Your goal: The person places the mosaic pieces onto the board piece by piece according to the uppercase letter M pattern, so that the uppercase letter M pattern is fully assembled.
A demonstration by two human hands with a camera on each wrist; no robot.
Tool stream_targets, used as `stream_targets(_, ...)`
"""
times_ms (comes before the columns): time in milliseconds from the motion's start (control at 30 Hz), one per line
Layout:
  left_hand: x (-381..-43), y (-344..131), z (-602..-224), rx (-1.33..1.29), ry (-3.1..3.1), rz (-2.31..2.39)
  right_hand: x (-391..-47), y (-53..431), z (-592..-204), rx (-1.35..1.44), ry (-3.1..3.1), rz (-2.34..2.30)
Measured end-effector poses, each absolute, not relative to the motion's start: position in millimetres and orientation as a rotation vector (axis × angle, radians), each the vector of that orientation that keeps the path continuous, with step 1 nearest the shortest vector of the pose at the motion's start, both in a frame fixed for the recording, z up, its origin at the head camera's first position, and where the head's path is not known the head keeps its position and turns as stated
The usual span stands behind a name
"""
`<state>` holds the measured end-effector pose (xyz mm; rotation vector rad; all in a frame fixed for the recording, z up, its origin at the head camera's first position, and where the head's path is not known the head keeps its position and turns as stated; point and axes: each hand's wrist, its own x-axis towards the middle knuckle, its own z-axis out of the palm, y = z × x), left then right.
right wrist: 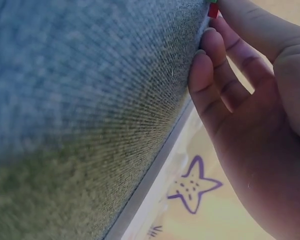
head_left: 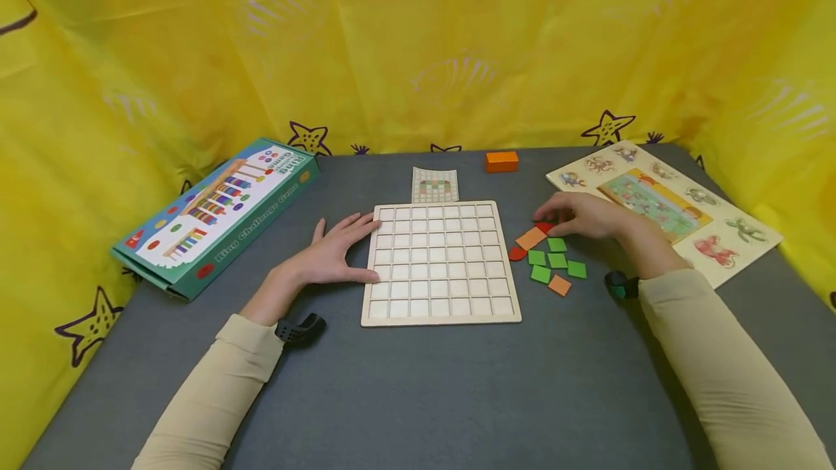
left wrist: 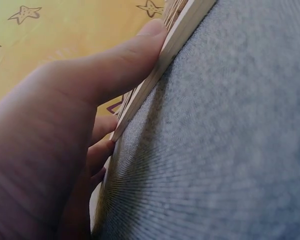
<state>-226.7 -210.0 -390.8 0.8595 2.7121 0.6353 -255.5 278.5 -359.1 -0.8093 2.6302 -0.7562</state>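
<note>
right hand at a red piece, left hand at the board

the left hand (head_left: pixel 332 252) lies with fingers spread, gripping nothing, touching the left edge of the board (head_left: pixel 437 265); the fingers of the right hand (head_left: pixel 591 216) bend over a red piece (head_left: pixel 544 226) to the board's right (whether they pinch it, i cannot tell). a wide grab could drag along the orange piece (head_left: pixel 531 238) or a green square (head_left: pixel 557 244), as they lie so close; a left-hand push could slide the board. fingers partly cover the red piece, and the pattern on the card (head_left: pixel 435 186) is too small to read.
</note>
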Motion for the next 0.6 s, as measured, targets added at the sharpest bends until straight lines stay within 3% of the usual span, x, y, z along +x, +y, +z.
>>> stream_targets(600, -224.8, -209.8, -392.2, 0.869, 2.730, 0.637, -255.3, 275.7, -358.2, -0.785, 2.624, -0.736)
